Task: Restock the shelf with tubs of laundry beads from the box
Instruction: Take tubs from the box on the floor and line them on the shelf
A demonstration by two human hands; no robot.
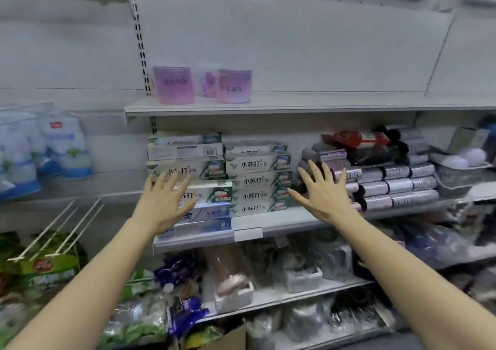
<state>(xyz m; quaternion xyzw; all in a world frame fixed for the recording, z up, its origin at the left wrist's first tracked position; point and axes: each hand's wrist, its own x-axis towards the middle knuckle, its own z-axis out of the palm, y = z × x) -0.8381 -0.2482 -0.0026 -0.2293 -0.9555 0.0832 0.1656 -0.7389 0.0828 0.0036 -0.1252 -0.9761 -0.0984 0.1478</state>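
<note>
Upper shelf (322, 107) facing me: three purple tubs (174, 85) grouped at left end. Middle shelf (295, 222): toothpaste boxes (257, 180) stacked left, silver rolls (397, 184) stacked right. Lower shelf (308, 292) under my arms: wrapped packets (177, 267).

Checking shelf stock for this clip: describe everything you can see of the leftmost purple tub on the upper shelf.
The leftmost purple tub is a translucent cylinder, plastic by its look, with a darker band at the top and blurred printed characters in front. It stands upright at the left end of the upper shelf, beside the slotted post, resting on the shelf alone; nothing else visibly touches it.
</note>
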